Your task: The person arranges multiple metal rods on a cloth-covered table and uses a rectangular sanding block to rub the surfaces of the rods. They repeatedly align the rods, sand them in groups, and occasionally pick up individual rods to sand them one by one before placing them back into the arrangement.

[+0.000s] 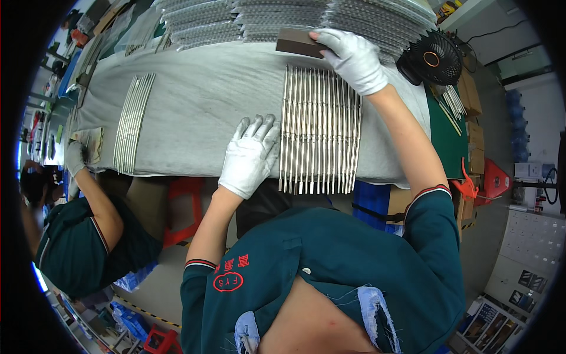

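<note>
- Your rods [321, 127] are glossy, smooth-looking metal.
- Your block [295, 42] is matt; its material is unclear.
- Your gloves [249, 160] are matt, soft-looking cloth, smudged in places.
- Your table covering [194, 100] is matt, creased cloth.
- The stacked trays [277, 20] before you look like glossy, bumpy, see-through plastic.

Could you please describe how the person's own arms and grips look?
The left grip and right grip wear white fabric gloves, the left one greyish at the fingertips; two right fingertips appear uncovered. The forearms are bare below short dark-green sleeves with red-and-white striped cuffs.
</note>
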Demonstrator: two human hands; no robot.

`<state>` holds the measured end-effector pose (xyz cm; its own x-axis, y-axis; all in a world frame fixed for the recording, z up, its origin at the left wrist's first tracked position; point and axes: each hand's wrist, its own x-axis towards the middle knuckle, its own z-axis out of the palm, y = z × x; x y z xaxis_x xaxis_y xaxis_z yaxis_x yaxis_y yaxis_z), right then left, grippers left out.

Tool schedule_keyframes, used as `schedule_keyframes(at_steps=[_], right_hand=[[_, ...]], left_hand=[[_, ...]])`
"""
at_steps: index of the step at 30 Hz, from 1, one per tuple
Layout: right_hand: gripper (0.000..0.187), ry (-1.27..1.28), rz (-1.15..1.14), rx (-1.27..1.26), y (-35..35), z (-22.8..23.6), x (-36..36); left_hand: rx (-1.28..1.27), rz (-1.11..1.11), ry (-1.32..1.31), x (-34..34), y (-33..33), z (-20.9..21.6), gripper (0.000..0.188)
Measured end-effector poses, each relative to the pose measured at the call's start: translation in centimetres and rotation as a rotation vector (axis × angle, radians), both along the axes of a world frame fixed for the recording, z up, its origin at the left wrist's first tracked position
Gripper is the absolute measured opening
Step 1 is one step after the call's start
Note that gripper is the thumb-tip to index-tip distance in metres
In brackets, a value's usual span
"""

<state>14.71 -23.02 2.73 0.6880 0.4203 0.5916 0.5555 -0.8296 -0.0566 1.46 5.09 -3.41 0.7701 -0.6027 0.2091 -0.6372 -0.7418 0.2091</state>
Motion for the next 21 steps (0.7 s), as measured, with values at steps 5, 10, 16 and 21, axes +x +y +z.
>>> schedule_keyframes(at_steps=[5,10,16,21], right_hand=[[0.037,-0.106,0.018,-0.158,2.6,-2.4,3.2],[0.033,-0.305,0.021,-0.064,2.3,-1.5,1.9],[0.022,0.287,-0.218,0.078,-2.7,-3.8,-2.3],[0.038,0.366,-0.284,0.092,-3.9,-7.9,-2.3]], left_hand=[[0.006,-0.005,0.003,0.1,0.0,0.3,0.049],[-0.03,0.005,-0.056,0.0,0.0,0.2,0.046],[-0.047,0.001,-0.03,-0.1,-0.2,0.3,0.046],[-0.032,-0.014,-0.042,0.1,0.0,-0.1,0.046]])
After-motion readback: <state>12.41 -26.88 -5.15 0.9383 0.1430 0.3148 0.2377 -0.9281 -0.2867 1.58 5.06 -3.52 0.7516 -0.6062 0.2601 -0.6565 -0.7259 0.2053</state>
